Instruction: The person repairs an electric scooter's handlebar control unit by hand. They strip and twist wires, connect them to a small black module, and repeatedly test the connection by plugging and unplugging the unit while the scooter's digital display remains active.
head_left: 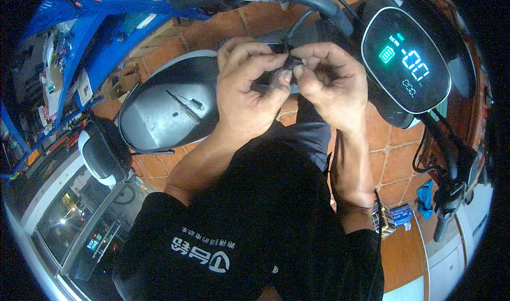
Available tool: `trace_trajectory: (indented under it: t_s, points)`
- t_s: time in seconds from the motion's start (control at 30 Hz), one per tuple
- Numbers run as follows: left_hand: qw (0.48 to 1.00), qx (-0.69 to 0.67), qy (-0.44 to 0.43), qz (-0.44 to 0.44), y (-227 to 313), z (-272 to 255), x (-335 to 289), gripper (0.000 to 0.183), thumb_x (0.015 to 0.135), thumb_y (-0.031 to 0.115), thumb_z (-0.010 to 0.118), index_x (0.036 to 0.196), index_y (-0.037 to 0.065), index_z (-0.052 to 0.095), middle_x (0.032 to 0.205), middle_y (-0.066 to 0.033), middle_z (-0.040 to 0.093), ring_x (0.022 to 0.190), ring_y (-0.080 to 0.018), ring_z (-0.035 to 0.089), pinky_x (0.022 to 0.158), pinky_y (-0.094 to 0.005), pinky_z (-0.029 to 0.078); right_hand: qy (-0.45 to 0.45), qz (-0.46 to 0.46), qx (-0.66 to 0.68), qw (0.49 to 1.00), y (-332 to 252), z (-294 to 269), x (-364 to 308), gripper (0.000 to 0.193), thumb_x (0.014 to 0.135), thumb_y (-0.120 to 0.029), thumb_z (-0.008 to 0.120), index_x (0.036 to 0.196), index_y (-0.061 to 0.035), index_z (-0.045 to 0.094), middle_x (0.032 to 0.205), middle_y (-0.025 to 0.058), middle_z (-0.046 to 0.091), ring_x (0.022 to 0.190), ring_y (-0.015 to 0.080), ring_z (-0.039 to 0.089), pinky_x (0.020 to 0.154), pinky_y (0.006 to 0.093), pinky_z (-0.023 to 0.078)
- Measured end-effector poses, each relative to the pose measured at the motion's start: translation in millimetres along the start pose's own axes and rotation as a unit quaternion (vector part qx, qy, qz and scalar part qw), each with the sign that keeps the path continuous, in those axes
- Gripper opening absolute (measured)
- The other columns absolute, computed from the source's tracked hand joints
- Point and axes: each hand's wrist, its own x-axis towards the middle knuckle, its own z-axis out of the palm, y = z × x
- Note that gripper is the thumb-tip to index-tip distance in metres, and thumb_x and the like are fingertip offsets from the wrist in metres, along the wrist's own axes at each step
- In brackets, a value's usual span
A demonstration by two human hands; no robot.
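Note:
My left hand (249, 83) and my right hand (334, 80) meet in front of my body, thumbs and fingertips pinched together. Between them is a small dark piece (291, 63), mostly covered by the fingers, so its exact kind cannot be told. A thin black cable (291, 32) runs down toward it from beyond the hands. To the left, the black scooter seat (154, 96) carries a slim screwdriver (184, 108). Beside that tool lies a small black part with a thin wire (196, 104).
A lit dashboard display (406, 59) stands close at right, with a handlebar grip (442, 224) lower down. A black handlebar (319, 3) arches beyond my hands. Blue shelving (79, 40) with goods is at far left; a black-and-white backrest (103, 149) is behind the seat. Blue boxes (402, 215) sit lower right.

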Motion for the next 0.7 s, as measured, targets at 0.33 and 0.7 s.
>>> trace_trajectory:
  t_s: [0.33,0.7]
  points:
    - [1.0,-0.028,-0.013,0.006,2,1,-1,0.022,0.068,0.013,0.078,0.088,0.008,0.069,0.09,-0.007,0.062,0.101,-0.0319,0.053,0.093,-0.045,0.041,-0.007,-0.022,0.014,1.0,5,-6,-4,0.008,0.077,-0.002,0.069,0.085,-0.0019,0.066,0.072,0.0007,0.064,0.066,0.0045,0.057,0.057,0.0212,0.048]
    - [0.998,-0.063,-0.005,-0.024,6,7,-7,0.02,0.069,0.009,0.075,0.087,0.005,0.068,0.092,-0.0087,0.061,0.103,-0.0335,0.054,0.092,-0.0441,0.042,0.002,-0.052,0.049,0.997,9,0,-1,0.007,0.075,0.0,0.067,0.079,-0.0027,0.061,0.074,0.0013,0.063,0.068,0.0063,0.057,0.061,0.0227,0.047]
